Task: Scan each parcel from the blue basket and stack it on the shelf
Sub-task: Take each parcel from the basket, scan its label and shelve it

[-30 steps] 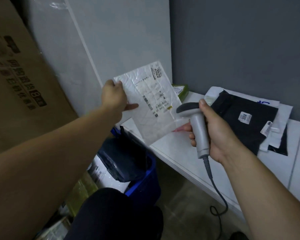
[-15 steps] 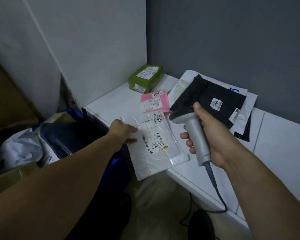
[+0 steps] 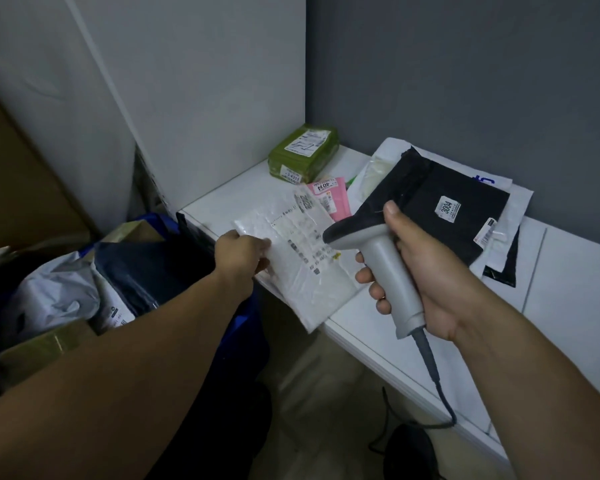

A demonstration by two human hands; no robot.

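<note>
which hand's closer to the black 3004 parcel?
Right. The right hand, gripping the scanner, is just in front of the black parcel; the left hand holds the white parcel further left.

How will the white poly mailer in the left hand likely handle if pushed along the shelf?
Probably floppy: the white poly mailer looks thin and wrinkled. Likely light, since the left hand pinches only one edge. Its glossy film may slide easily on the smooth white shelf, though the overhanging corner could droop.
</note>
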